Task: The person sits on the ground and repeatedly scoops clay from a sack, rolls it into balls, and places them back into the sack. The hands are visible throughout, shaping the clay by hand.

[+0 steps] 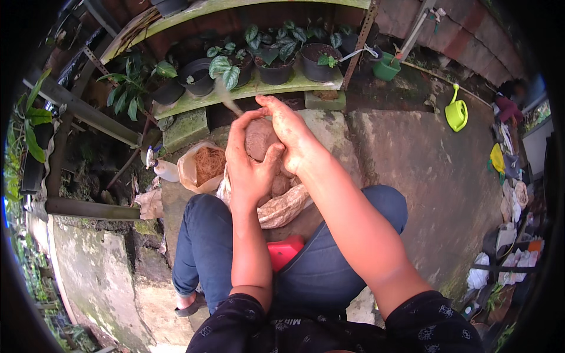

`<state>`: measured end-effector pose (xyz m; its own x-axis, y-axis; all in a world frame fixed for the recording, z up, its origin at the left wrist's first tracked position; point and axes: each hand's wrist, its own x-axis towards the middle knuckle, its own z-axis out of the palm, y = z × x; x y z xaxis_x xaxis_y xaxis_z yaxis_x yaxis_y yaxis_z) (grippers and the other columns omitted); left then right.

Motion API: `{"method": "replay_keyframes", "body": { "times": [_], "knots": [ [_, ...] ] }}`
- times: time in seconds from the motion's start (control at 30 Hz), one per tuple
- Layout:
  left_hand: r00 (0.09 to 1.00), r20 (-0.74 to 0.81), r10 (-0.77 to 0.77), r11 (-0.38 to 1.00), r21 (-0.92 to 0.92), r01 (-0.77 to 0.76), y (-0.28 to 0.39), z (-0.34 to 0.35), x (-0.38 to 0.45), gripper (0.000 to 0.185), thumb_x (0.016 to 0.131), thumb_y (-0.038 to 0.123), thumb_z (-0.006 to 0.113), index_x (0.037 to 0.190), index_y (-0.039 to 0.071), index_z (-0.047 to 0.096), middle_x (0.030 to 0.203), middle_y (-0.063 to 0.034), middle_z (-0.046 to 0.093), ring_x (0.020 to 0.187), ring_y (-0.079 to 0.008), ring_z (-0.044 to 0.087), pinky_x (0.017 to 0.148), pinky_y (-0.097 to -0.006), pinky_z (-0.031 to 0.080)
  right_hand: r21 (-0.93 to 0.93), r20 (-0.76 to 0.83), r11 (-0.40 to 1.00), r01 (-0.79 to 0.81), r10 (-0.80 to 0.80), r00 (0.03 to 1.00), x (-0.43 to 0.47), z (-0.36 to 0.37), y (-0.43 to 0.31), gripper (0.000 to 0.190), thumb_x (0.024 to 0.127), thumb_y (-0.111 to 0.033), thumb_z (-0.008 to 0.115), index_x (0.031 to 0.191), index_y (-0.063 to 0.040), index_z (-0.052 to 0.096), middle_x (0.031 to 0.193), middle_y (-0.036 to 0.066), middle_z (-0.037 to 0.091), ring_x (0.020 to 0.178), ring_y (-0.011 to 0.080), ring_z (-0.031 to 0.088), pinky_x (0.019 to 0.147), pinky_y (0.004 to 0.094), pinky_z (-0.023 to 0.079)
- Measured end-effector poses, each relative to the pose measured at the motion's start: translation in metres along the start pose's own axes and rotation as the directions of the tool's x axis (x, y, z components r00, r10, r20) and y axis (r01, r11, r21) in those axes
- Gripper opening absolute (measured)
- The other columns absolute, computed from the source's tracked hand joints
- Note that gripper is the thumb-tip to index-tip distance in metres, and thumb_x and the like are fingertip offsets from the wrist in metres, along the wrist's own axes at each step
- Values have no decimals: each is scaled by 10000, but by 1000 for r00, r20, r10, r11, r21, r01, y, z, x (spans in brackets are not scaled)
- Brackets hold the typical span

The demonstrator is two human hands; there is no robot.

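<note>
A rounded brown ball of soil or clay sits between my two hands above an open sack. My left hand cups its left and near side, with the thumb across the front. Against its right side lies the palm of my right hand, fingers reaching over the far side. Soil smears both hands. A blurred pale strand or stem shows just beyond my left fingertips; I cannot tell what it joins. Below, the whitish sack with a rolled rim contains more brown lumps, partly hidden by my hands.
Left of the sack stand a bag of brown fibre and a spray bottle. Potted plants line a mossy shelf ahead. A green watering can rests on the concrete at right. Another person is at the far right.
</note>
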<state>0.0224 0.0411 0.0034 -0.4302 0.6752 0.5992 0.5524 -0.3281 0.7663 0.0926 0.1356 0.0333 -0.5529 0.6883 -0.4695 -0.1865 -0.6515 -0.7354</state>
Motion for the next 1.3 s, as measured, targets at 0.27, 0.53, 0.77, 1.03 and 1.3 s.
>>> {"method": "replay_keyframes", "body": {
  "times": [0.27,0.53,0.77,1.03,1.3],
  "knots": [
    [949,61,-310,823,-483,300,-39,-17,-5,958,959,818,272,1577,86,301,1451,-218,587,1410,-304,480,1195,-445,342,-65,95,996,-67,73,993,2,0,20,261,938,-449,690,1000,-196,699,889,-16,679,822,130,659,637,328,529],
    [689,72,-721,602,558,571,-210,10,-110,393,937,257,659,1217,-17,690,1198,-254,692,1149,-383,651,1004,-463,499,-46,7,998,47,-47,999,-3,5,9,241,890,-339,724,991,-119,717,897,39,702,804,165,656,614,340,505],
    [758,-60,-650,355,857,373,-262,46,-230,802,809,153,756,1533,98,416,1540,-250,370,1332,-493,430,1142,-540,366,-132,3,988,75,-76,997,2,1,8,223,886,-309,729,981,-107,714,901,50,700,812,178,660,664,363,510],
    [672,-180,-718,390,696,603,-259,28,-220,672,890,126,774,1467,-31,469,1414,-308,456,1262,-460,523,1103,-485,440,-29,62,998,57,-55,997,-8,0,4,243,909,-309,724,1028,-98,725,962,65,705,833,204,679,737,383,526],
    [553,-39,-832,513,-432,742,-229,26,-127,429,1069,277,548,1291,-79,639,1029,-152,701,950,-207,668,852,-330,532,-97,293,995,27,3,956,-16,-4,-16,322,1008,-336,631,1163,-56,598,1023,160,692,855,355,743,722,476,647]
  ]
}}
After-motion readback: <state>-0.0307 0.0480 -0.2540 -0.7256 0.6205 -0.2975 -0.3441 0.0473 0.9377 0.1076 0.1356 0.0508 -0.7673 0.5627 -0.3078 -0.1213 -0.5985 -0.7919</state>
